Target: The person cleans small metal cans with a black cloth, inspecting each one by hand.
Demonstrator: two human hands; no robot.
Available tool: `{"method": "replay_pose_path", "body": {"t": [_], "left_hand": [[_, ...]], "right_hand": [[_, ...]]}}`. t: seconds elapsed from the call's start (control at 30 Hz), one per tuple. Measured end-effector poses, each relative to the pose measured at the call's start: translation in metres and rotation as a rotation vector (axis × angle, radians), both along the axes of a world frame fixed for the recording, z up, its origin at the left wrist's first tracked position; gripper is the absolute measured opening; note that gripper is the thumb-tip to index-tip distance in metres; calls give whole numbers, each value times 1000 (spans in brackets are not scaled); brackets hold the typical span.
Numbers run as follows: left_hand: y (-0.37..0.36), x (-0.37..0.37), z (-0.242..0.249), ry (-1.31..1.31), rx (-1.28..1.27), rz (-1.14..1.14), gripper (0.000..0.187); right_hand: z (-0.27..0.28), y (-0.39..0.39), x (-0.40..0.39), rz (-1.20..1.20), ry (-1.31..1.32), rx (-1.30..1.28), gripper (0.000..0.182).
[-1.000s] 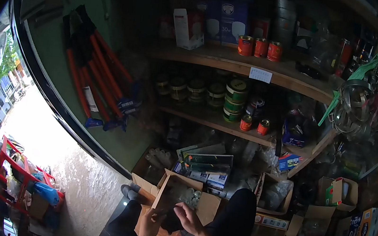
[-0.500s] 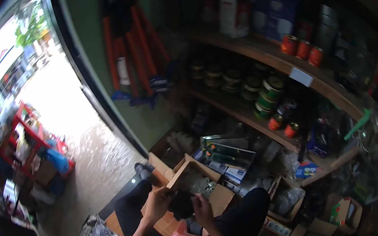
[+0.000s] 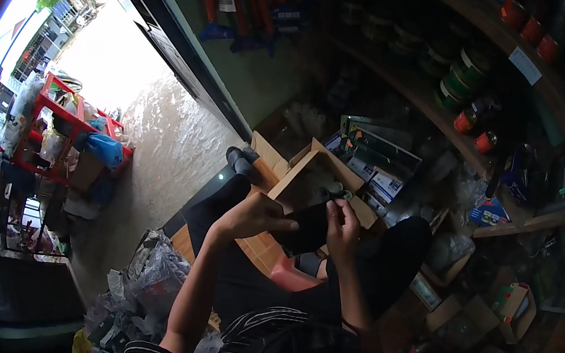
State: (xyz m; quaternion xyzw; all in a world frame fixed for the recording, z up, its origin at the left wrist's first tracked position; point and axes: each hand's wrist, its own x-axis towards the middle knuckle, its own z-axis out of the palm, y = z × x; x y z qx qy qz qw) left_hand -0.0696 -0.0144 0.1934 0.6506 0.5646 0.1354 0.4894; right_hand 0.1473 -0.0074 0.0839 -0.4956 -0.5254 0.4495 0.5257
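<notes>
A black, soft-looking piece, its kind too dark to make out, is stretched between my two hands above my lap. My left hand is closed on its left side, thumb pointing inward. At its right edge, my right hand pinches it with thumb and fingers raised. Just beyond the hands stands an open cardboard box with small, shiny round items inside, partly hidden. Below the black piece a pinkish-red object shows between my legs.
Shelves with jars and red cans rise at the back right. A red rack stands by the bright doorway at left. Plastic-wrapped packs lie beside me; open cartons sit on the right. A flat glass-fronted case lies behind the box.
The view has tilted down and shifted left. My hands have moved apart, and the black piece, bunched before, is now spread wider between them.
</notes>
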Motion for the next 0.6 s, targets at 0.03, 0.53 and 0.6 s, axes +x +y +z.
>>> {"method": "replay_pose_path", "body": {"t": [0.03,0.53,0.6], "left_hand": [[-1,0,-7,-82,13,-7,42],[-41,140,-44,47,357,-109,19],[-52,139,-57,71,337,-197,22]], "right_hand": [[-2,-4,-2,-37,10,-6,24],[-60,-23,-12,388,877,-563,37],[-60,-24,-9,387,872,-569,37]]}}
